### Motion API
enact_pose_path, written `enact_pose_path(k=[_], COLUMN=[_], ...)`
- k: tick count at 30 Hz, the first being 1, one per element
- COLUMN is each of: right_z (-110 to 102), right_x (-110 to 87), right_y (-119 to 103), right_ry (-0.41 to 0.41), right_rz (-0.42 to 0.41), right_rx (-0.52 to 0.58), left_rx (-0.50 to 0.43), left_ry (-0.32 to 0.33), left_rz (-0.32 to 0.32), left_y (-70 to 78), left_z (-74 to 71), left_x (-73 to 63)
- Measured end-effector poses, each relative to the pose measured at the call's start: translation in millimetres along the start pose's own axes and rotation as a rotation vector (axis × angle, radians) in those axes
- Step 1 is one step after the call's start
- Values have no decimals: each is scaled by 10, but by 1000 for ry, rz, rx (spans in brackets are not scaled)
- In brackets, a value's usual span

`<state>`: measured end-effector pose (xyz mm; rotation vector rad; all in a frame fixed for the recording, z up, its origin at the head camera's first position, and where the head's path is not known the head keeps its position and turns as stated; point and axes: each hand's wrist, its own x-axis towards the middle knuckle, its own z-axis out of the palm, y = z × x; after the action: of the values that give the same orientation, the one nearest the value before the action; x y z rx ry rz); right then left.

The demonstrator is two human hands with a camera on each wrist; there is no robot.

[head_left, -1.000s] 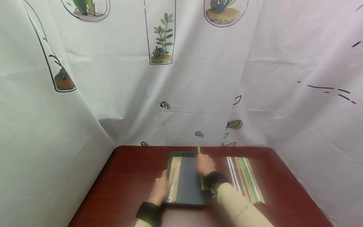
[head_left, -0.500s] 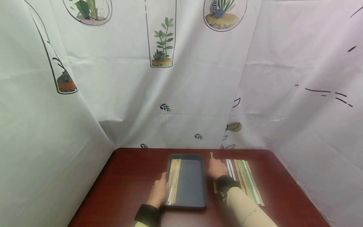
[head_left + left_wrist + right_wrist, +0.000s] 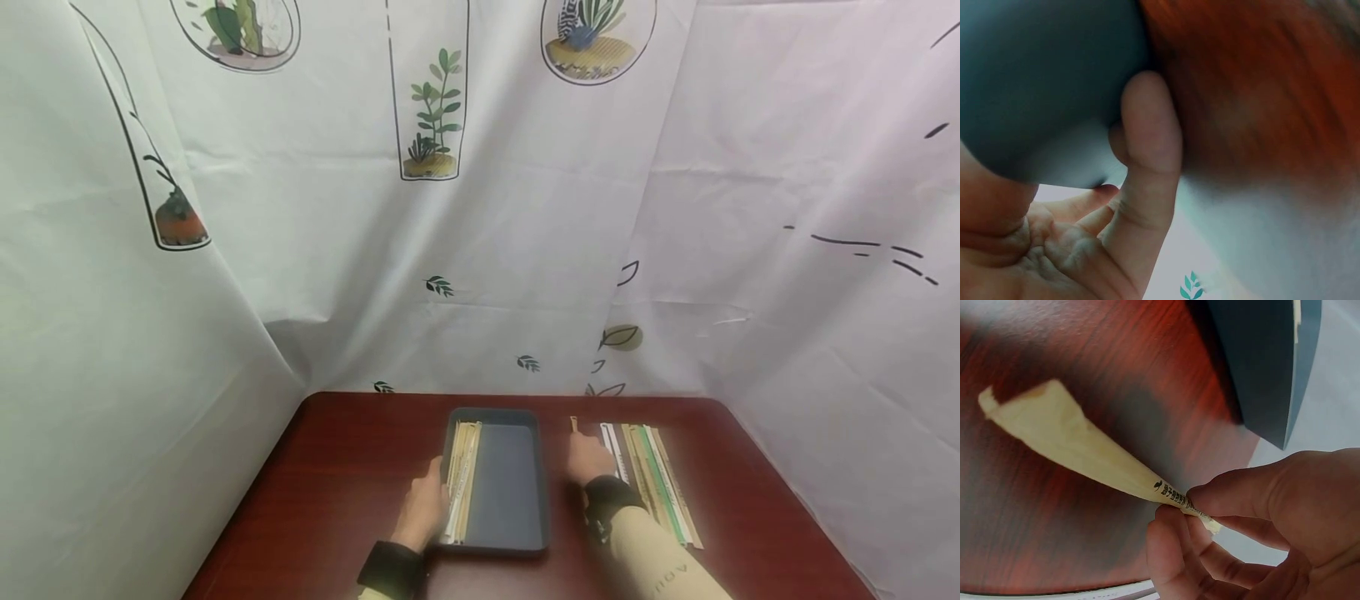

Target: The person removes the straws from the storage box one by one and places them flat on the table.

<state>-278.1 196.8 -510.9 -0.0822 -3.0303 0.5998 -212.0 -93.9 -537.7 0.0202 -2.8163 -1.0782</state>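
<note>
The person's right grip [image 3: 591,458] pinches one packet [image 3: 1085,444], the thumb on one side and curled fingertips on the other, closed down to the packet's slim width. The packet is over the desk [image 3: 352,475], between the tray [image 3: 510,483] and the row [image 3: 651,475] of similar packets to the right; its wide end sticks out free of the fingers, and a short tip shows beyond them. Whether that tip touches the desk I cannot tell. The left grip [image 3: 422,504] is bent round the tray's left edge, near the packets lying lengthwise in it. The held packet should weigh next to nothing: it is long and narrow, in thin pale paper with dark print, and probably has something stiff inside (the contents are hidden, so that is a guess). The paper looks slack and creased at the wide end, so a hard squeeze there could crumple or tear it, or let it slide over whatever it covers. A light pinch near mid-length, across the long edges, should balance it best and curb swinging. The tray seems rigid and smooth, and its raised wall is the natural place to take hold.
</note>
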Motion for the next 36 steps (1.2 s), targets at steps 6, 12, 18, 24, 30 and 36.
enact_pose_path(k=[6,12,18,24,30,36], right_z=[21,0,-13,-37,-40,-86], right_x=[-36,-116,-110,-86,-75,-115], right_y=[49,71,124,211,328,373], right_ry=[20,16,18,-20,9,28], right_rz=[-17,-23,-28,14,-40,-37], right_rx=[12,23,24,51,51,46], left_rx=[2,-1,-5,1,11,9], left_ry=[4,-3,4,-2,-2,-2], left_rz=[4,-8,-6,-15,-11,-3], left_y=[-2,-12,-18,-13,-2,-4], left_z=[-3,6,4,-3,-8,-2], left_x=[-4,-12,-18,-12,-12,-10])
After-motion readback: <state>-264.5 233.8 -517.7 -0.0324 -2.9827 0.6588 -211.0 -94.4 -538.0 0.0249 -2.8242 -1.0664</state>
